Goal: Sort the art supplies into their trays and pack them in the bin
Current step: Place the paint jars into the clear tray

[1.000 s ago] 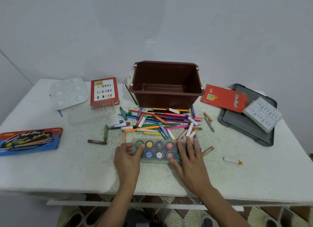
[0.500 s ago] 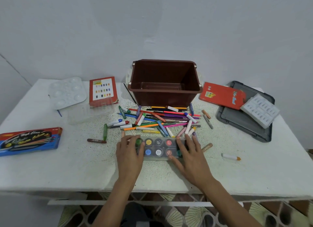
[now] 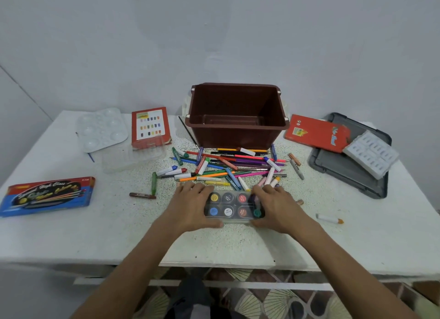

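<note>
Weight should be slight here: the clear rectangular plastic paint case (image 3: 234,207) looks light and stiff, but smooth enough to slip, and I judge its lid could spring open if squeezed at the middle (loose pots would then roll out). The short ends are the safe places to hold, and both are taken. The left hand (image 3: 190,206) clasps the left end, fingers curled over the far edge and thumb along the near edge. The right hand (image 3: 277,205) grips the right end the same way. The case lies flat on the white speckled table (image 3: 71,235), at near centre, just this side of the loose heap of coloured markers and crayons (image 3: 228,168). Through its lid two rows of round pots show: yellow, black and red far, blue, white-labelled, brown and green near. The end pots are hidden under the hands.

Across the table from the left lie:
- a blue-and-red flat cardboard pencil box (image 3: 47,195), near
- a white plastic mixing palette (image 3: 101,129), far
- a red cardboard box with a colour chart (image 3: 150,125)
- a clear ribbed plastic tray (image 3: 133,158), just in front of that box
- the brown plastic bin (image 3: 238,118), open at far centre
- a flat red cardboard box (image 3: 316,133)
- a grey plastic lid (image 3: 350,173) carrying a white moulded tray (image 3: 371,154)
</note>
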The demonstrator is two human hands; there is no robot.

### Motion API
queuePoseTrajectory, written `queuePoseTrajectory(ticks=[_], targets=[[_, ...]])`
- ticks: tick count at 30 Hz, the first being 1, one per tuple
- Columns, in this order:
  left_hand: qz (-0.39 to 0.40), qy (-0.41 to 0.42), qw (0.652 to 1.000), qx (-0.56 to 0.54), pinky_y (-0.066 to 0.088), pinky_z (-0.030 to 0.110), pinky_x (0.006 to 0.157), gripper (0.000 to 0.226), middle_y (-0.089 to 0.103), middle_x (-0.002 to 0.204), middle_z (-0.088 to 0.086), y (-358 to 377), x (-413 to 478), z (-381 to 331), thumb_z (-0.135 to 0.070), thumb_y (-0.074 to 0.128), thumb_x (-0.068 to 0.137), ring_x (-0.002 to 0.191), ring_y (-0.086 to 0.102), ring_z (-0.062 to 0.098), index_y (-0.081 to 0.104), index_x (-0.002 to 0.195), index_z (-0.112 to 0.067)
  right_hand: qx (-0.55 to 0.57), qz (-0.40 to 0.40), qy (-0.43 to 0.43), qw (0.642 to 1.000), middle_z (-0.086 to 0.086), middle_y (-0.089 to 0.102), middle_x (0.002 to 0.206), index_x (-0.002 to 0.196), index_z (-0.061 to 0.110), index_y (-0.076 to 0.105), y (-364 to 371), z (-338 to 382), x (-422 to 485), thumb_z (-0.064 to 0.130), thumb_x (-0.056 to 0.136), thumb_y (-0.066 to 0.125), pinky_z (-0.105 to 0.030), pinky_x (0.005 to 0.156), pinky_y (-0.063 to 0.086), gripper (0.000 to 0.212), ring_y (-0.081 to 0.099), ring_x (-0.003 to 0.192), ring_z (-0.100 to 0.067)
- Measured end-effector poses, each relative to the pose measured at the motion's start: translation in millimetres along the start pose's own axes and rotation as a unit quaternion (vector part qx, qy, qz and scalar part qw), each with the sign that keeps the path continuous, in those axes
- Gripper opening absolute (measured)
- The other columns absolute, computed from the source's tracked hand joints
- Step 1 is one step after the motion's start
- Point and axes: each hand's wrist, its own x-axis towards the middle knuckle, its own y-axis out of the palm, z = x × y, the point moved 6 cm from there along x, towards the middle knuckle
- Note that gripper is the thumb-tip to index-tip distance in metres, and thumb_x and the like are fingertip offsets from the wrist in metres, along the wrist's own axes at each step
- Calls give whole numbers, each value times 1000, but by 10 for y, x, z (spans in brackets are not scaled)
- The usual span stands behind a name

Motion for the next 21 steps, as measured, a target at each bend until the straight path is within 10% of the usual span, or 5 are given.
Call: queuePoseTrajectory(ticks=[21], targets=[[25, 105, 992, 69, 33, 44, 105, 97, 41, 138, 4, -87, 151, -25, -75, 67, 67, 125, 36, 26, 33, 143, -25, -95, 95, -32, 990, -4, 41, 136, 142, 25, 32, -184, 82, 120, 77, 68, 66, -37, 97, 47, 96, 43, 119, -23]])
